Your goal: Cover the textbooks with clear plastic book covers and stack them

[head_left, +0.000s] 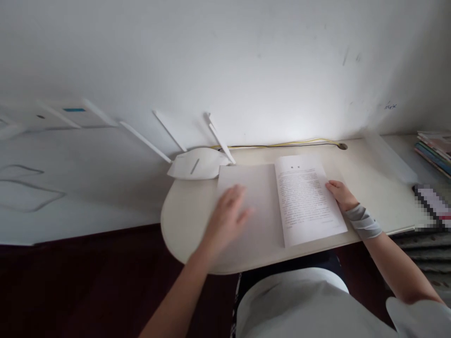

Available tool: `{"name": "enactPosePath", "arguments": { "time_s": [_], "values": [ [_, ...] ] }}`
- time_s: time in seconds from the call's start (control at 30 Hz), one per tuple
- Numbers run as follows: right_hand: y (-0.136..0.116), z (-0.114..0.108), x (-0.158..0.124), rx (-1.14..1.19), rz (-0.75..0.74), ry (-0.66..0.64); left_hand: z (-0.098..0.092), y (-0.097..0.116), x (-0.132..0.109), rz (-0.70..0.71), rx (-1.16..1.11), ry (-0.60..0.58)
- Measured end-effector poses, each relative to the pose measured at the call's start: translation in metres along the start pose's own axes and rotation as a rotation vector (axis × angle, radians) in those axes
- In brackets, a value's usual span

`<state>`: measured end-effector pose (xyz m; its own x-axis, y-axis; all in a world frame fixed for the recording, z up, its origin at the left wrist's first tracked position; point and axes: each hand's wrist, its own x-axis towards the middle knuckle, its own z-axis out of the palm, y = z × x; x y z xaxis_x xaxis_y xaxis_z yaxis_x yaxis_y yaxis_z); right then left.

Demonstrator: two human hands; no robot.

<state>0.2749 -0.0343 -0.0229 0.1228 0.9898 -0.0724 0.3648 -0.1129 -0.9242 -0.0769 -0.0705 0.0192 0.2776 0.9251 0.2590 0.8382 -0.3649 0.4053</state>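
An open book [303, 202] lies on the white desk. Its right page carries dense printed text under a short heading, and its left page [262, 206] is blank. My right hand [341, 195], with a grey band at the wrist, pinches the right page's outer edge between thumb and fingers. Over the blank page is my left hand [229, 218], blurred by motion, its thumb apart from the fingers and nothing visible in it. Whether it touches the paper I cannot make out.
A white router [197, 164] with raised antennas stands behind the book's left side. A yellow and a dark cable run along the wall to a desk hole [342, 146]. Stacked books [435, 152] sit at far right, near a partly pixelated dark-edged object [431, 202]. The desk's left end is rounded.
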Motion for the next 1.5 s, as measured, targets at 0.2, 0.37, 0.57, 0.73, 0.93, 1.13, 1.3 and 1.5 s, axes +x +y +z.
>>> {"name": "enactPosePath", "arguments": {
  "time_s": [0.2,0.37,0.57,0.73,0.93,1.13,1.3,1.5],
  "values": [
    [-0.007,-0.009,-0.006,0.11,-0.012,-0.081,0.061,0.109,-0.017,0.611,0.157,-0.278],
    [0.008,-0.021,-0.031,-0.429,-0.296,0.19,0.077,0.111,-0.016,0.574,0.196,-0.193],
    [0.037,-0.002,-0.068,-0.98,-0.278,0.194,0.073,0.103,-0.018,0.58,0.231,-0.236],
    [0.042,-0.003,-0.07,-1.016,-0.289,0.178,0.072,0.101,-0.018,0.573,0.224,-0.26],
    [0.048,-0.009,-0.066,-0.965,-0.339,0.22,0.07,0.096,-0.018,0.552,0.244,-0.297],
    [0.054,-0.006,-0.064,-0.911,-0.395,0.273,0.067,0.094,-0.02,0.544,0.263,-0.279],
    [0.053,-0.007,-0.064,-0.865,-0.429,0.283,0.077,0.106,-0.014,0.546,0.277,-0.186],
    [0.051,-0.014,-0.062,-0.83,-0.468,0.299,0.098,0.122,-0.002,0.51,0.355,-0.076]
  ]
}}
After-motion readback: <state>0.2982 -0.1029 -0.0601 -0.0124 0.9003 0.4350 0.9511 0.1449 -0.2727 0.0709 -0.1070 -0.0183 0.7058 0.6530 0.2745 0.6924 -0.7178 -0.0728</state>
